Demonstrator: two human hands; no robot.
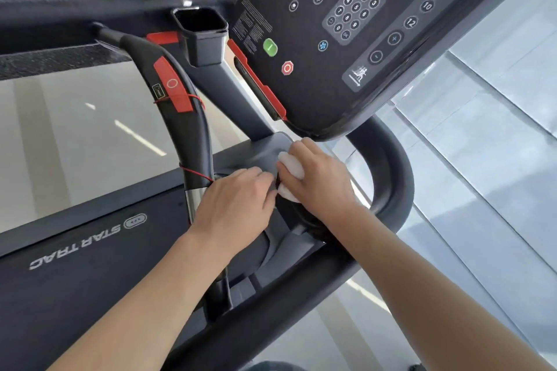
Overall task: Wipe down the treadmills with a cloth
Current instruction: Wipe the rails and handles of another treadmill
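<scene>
A dark grey treadmill fills the head view, its console tilted at the top right with a keypad, a green button and a red stop button. Below the console my right hand grips a white cloth and presses it on the grey frame panel. My left hand lies beside it, its fingers stretched flat on the same panel, fingertips close to the cloth. Most of the cloth is hidden under my right hand.
A black handlebar with a red safety tag and red cord curves down on the left. A cup holder sits beside the console. The curved right handrail loops behind my right hand. The black belt deck lies lower left.
</scene>
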